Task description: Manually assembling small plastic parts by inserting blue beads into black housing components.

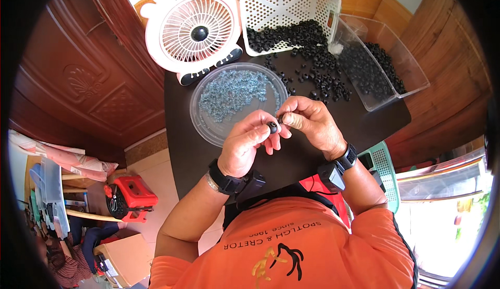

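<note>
Above the dark table [208,169] my left hand [244,142] pinches a small round black part [272,127] with a hole in its face. My right hand [315,126] is close beside it, thumb and forefinger closed on a small dark piece [282,117] largely covered by the fingers. Just beyond my left hand lies a round clear plastic tray [203,130] with many tiny bluish clear pieces [232,93] in it. Past my right hand, loose black parts [325,78] of a similar round shape are scattered on the table.
A white perforated basket [291,0], tipped toward me, spills black parts at the back. Right of it stands a clear bin [411,78] holding more. A white animal-shaped fan [169,44] stands back left. A green basket [384,169] is at right; a red case [139,195] sits on the floor.
</note>
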A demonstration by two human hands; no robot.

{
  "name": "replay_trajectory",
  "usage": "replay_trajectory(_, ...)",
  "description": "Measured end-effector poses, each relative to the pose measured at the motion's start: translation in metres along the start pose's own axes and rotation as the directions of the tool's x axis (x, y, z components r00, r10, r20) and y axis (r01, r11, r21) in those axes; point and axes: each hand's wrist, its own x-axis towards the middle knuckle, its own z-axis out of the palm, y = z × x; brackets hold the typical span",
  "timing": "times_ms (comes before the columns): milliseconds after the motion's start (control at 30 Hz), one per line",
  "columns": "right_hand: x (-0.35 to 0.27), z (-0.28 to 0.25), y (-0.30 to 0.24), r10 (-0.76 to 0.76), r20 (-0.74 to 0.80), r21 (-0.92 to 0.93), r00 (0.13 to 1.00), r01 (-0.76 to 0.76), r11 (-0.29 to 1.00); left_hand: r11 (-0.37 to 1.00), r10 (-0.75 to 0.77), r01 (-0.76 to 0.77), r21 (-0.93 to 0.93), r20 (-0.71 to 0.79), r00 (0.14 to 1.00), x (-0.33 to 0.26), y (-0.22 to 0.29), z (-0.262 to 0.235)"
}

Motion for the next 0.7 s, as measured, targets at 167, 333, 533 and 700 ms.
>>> replay_trajectory(167,0.003,0.004,-0.002,-0.054,-0.165,-0.081,0.985,0.041,0.996,0.997,0.006,-0.003,0.074,-0.041,0.999,0.000,0.001,-0.001)
replay_trajectory(333,0.003,0.011,-0.011,-0.069,-0.133,-0.081,0.989,0.059,0.995,0.992,0.015,-0.003,0.128,-0.093,0.996,-0.002,0.001,0.003)
replay_trajectory(533,0.003,0.017,-0.020,-0.080,-0.095,-0.121,0.992,0.068,0.990,0.985,0.033,-0.014,0.172,-0.110,0.993,-0.002,0.003,0.005)
replay_trajectory(700,0.003,0.017,-0.020,-0.079,-0.089,-0.182,0.993,0.061,0.981,0.985,0.019,0.002,0.175,-0.120,0.993,-0.002,0.002,0.004)
